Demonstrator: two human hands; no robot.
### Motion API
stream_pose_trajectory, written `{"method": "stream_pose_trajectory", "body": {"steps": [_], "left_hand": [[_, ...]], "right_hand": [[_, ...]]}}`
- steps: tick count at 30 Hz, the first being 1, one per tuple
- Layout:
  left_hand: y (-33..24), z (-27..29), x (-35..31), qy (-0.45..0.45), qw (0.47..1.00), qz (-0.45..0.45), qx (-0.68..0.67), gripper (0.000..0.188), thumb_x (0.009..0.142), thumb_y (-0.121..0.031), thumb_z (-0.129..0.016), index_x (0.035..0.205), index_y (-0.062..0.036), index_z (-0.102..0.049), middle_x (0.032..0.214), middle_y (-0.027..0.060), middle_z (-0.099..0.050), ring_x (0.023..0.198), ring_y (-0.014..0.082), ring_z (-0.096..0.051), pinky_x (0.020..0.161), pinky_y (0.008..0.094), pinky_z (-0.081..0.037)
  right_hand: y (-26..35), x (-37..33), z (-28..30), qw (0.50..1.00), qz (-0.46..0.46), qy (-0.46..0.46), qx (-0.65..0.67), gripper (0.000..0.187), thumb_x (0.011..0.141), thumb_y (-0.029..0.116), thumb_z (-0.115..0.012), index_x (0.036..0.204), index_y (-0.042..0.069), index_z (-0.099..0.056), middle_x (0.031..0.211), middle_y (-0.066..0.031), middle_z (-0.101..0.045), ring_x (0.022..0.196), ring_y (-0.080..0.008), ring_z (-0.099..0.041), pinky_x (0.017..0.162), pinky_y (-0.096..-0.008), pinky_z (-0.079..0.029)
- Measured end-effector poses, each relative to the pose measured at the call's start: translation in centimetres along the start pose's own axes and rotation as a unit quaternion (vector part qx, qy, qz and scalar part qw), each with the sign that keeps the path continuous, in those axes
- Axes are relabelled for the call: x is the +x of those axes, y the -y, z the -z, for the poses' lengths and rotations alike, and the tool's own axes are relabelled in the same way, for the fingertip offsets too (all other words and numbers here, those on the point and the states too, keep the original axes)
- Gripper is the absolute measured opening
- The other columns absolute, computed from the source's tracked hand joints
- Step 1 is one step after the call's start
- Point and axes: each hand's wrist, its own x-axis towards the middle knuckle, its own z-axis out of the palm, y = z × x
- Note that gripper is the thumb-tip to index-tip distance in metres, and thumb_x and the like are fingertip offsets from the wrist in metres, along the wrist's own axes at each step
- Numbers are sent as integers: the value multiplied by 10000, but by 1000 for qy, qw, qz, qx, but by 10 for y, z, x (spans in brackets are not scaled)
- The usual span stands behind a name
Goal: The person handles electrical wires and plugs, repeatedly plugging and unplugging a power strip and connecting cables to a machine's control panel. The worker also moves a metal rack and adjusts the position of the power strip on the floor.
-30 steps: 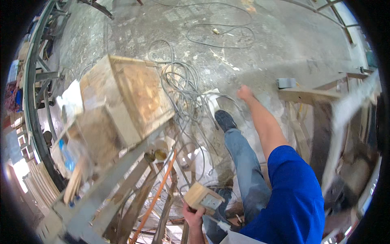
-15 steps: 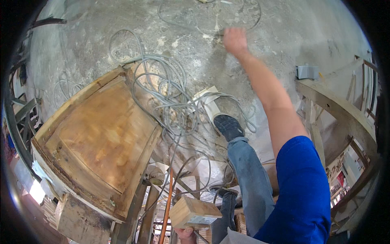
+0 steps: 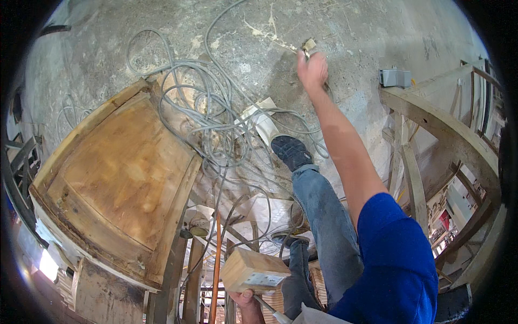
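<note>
My left hand (image 3: pixel 245 298), at the lower edge, is closed round the underside of a wooden box (image 3: pixel 253 270) with a pale socket-like plate on one side. My right hand (image 3: pixel 314 70) reaches far forward above the floor, fingers closed on a cable. A small beige piece (image 3: pixel 308 45), perhaps a plug, shows just beyond its fingers. Ahead of my feet lies a tangled heap of grey cable (image 3: pixel 208 102), with one strand running up past the top edge. A white-ended lead (image 3: pixel 280 317) sits beside the box.
A large wooden panel in a frame (image 3: pixel 124 178) stands at the left. To the right is a curved wooden frame (image 3: pixel 437 119) with a grey metal box (image 3: pixel 395 78) on it. My dark shoe (image 3: pixel 291 151) rests near the cables and a white piece (image 3: pixel 264 124). An orange pole (image 3: pixel 215 275) rises beside the wooden box.
The cable loop near my right hand has shifted, and the beige piece is now by my fingers. My right hand has come slightly nearer. The view has moved; my left hand still holds the box.
</note>
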Motion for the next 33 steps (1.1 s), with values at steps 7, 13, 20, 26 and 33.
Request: {"method": "stream_pose_trajectory", "body": {"steps": [7, 13, 20, 26, 33], "left_hand": [[-3, 2, -8, -36, 999, -11, 3, 998, 641, -410, -910, 1371, 96, -455, 1281, 190, -599, 1171, 304, -614, 1011, 433, -493], [-16, 5, -37, -34, 999, -39, 11, 1003, 643, -415, -909, 1371, 100, -450, 1287, 192, -593, 1176, 303, -610, 1010, 435, -494], [-23, 74, -143, 38, 990, -133, 31, 923, 658, -389, -864, 1390, 15, -472, 1276, 143, -598, 1140, 284, -616, 976, 419, -506], [-4, 116, -232, -16, 986, -116, -118, 618, 851, -197, -681, 1398, 1, -471, 1267, 133, -626, 1152, 269, -626, 970, 418, -529], [44, 203, -337, 129, 923, -202, -302, 534, 988, -340, -520, 1415, -22, -475, 1329, 135, -616, 1223, 271, -613, 1069, 431, -478]], "right_hand": [[21, 46, -28, 987, -157, 1, -36, 801, 851, 613, -696, 1300, -32, -542, 1199, -210, -659, 1150, -365, -649, 986, -552, -487], [-3, 94, -25, 990, -119, 72, 5, 496, 917, 483, -651, 1111, 27, -660, 1057, -151, -720, 988, -300, -703, 875, -457, -540], [84, -171, 138, 857, 50, 174, 483, 265, 966, 287, -674, 865, 44, -644, 729, -38, -671, 662, -113, -598, 617, -328, -479], [145, -416, 450, 775, 322, 321, 439, 287, 972, 329, -641, 973, 55, -724, 759, -41, -681, 683, -118, -612, 640, -297, -487], [122, -576, 718, 556, 682, 407, 245, 213, 894, 280, -680, 903, 76, -740, 803, -100, -734, 750, -286, -699, 709, -380, -550]]}}
